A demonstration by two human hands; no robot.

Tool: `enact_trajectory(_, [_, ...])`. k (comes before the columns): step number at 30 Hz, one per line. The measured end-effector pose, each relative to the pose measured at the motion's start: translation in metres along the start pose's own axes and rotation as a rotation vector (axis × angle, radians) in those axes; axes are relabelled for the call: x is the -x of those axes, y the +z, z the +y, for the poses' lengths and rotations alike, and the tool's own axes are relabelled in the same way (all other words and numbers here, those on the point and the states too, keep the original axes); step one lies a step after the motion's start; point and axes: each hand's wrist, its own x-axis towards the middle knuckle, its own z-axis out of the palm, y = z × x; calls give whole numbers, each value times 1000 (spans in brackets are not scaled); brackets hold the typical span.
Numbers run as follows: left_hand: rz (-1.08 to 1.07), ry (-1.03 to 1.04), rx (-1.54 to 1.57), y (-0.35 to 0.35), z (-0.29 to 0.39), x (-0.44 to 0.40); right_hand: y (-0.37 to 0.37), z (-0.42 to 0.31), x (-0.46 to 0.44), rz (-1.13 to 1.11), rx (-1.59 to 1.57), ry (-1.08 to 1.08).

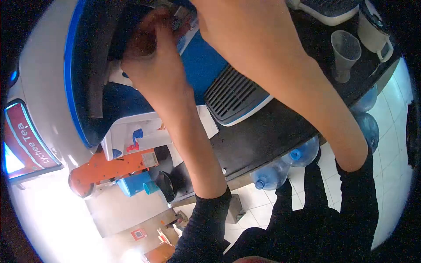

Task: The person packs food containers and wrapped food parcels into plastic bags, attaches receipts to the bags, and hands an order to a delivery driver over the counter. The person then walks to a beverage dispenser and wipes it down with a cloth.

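Note:
My left hand [153, 65] reaches up into the dark recess of a white and blue drink machine [48, 87]. Its fingers are bent in shadow around something I cannot make out, beside small pale parts [180, 19]. My right hand [215, 13] is at the top edge of the view, over the machine's front. Its fingers are cut off or hidden, so their pose does not show. Below the hands lies a black slotted drip tray [237, 94]. A white panel with small blue and red taps [133, 142] sits left of my left forearm.
A clear plastic cup [345, 50] and a white lidded jug [372, 33] stand on the dark counter [250, 136] at right. Large blue water bottles [269, 175] are below its edge. An orange machine [112, 171] and a light blue container [130, 184] are at lower left.

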Motion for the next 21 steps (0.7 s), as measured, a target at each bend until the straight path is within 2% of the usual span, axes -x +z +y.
enact_trajectory(2, [-22, -17, 100, -3, -12, -4, 0, 0, -3, -95, -80, 3])
enact_trajectory(3, [-33, -33, 156, -3, -17, -4, 17, -1, 2, 27, -108, -26])
enact_trajectory(5, [-68, -38, 217, -2, -23, -3, 22, -3, 9, 158, -140, 48])
enact_trajectory(7, [-108, -14, 207, -6, -25, -3, 5, -5, 24, 88, -67, 296])
enact_trajectory(8, [-114, -66, 249, -8, -19, -1, -6, -6, 35, -6, 25, 433])
enact_trajectory(9, [-119, -115, 294, -9, -9, 4, -8, -3, 45, 137, 21, 254])
enact_trajectory(10, [-122, -160, 342, -10, 1, 9, -10, -2, 58, 121, -18, 290])
enact_trajectory(13, [-195, -380, 133, -37, 53, 50, -20, -8, 96, 34, -139, 476])
enact_trajectory(15, [-194, -281, 19, -61, 59, 102, -32, -23, 104, -43, -192, 636])
enact_trajectory(16, [-282, -446, -4, -79, 76, 129, -41, -35, 105, -90, -209, 724])
enact_trajectory(17, [-295, -474, 50, -94, 86, 158, -43, -46, 103, -139, -225, 813])
enact_trajectory(18, [-357, -511, 30, -109, 84, 202, -39, -55, 100, -155, -227, 822])
enact_trajectory(19, [-467, -638, 27, -130, 90, 248, -29, -65, 98, -174, -232, 828])
enact_trajectory(20, [-538, -647, 17, -150, 87, 302, -17, -77, 99, -196, -244, 833])
enact_trajectory(21, [-658, -710, -102, -173, 86, 363, 10, -88, 104, -271, -152, 563])
